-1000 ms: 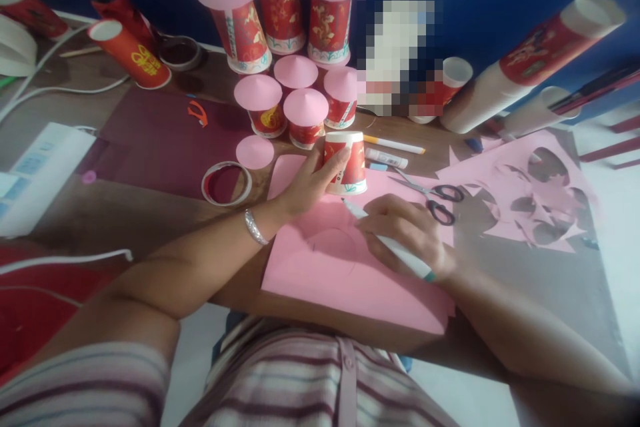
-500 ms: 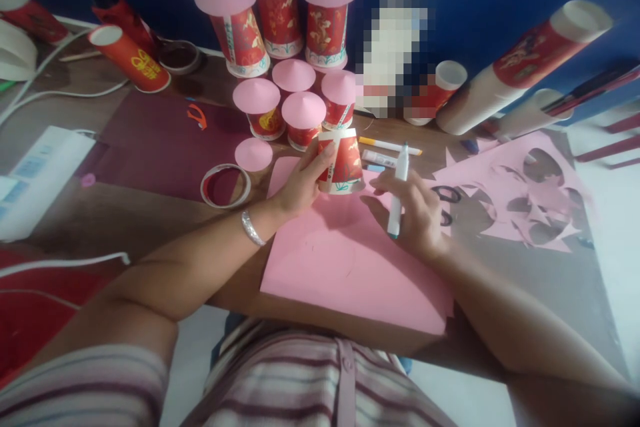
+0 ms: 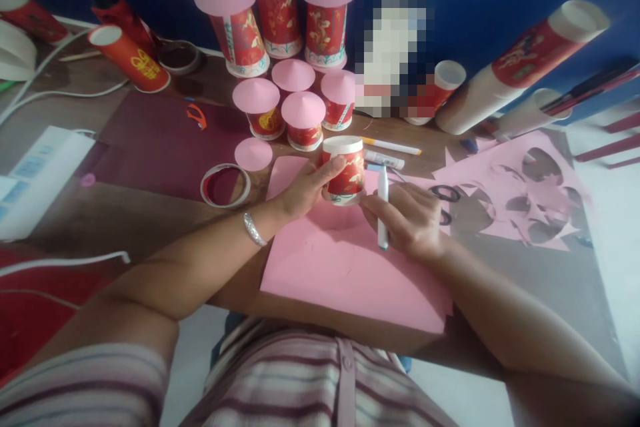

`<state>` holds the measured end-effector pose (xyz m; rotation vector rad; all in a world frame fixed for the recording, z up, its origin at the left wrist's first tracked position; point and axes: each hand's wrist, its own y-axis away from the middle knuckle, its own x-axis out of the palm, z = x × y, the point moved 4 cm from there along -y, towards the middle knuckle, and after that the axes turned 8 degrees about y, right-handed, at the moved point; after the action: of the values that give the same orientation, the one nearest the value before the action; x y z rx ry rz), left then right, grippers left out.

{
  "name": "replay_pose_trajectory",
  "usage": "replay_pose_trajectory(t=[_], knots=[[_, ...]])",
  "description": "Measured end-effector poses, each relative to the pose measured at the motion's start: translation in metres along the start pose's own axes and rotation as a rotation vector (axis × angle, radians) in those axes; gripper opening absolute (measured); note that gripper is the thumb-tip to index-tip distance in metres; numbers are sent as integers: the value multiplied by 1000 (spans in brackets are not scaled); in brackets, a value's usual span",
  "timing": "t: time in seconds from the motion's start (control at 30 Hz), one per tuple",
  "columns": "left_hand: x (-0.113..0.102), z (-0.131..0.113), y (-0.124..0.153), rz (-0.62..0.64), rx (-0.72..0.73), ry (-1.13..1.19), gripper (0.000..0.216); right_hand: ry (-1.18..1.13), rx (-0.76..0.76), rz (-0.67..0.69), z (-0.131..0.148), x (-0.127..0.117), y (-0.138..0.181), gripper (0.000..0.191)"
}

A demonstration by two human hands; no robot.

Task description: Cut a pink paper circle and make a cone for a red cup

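Observation:
A red patterned paper cup (image 3: 349, 177) with white bands and green drawn lines is held in my left hand (image 3: 313, 185), its thumb across the side. My right hand (image 3: 410, 217) is closed on a white marker (image 3: 383, 210) that points up, and its fingers are close beside the cup's lower edge; contact cannot be told. Beneath both hands lies pink paper (image 3: 345, 273). Just beyond the cup stand small red cups with pink paper cones, such as the nearest one (image 3: 303, 123). A flat pink cone (image 3: 253, 155) rests left of them.
Taller cone-topped cups (image 3: 325, 27) stand at the back. Pink paper scraps (image 3: 540, 193) and scissors (image 3: 446, 194) are at right. A tape roll (image 3: 204, 195) lies left, near orange-handled scissors (image 3: 197, 117). A long tube (image 3: 525, 57) leans at back right; a power strip (image 3: 45, 180) is far left.
My left hand has turned the cup and brought it slightly lower, so its white rim shows more. My right hand's marker has shifted left and down and now stands more upright.

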<state>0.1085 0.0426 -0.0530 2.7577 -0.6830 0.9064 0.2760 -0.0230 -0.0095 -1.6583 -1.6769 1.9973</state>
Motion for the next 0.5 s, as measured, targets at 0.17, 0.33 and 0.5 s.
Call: replay_pose_trajectory(t=[0.17,0.33,0.5], knots=[[-6,1,-2,-108,50,-44,49,112,-118,-40,6,-5,-6,21],[-5,0,-3,-127,47,-7,51,126,-151,-7,11,-3,-6,21],[0,-3,-3,-56,15,7,36,-16,-101,15,9,-2,-3,22]])
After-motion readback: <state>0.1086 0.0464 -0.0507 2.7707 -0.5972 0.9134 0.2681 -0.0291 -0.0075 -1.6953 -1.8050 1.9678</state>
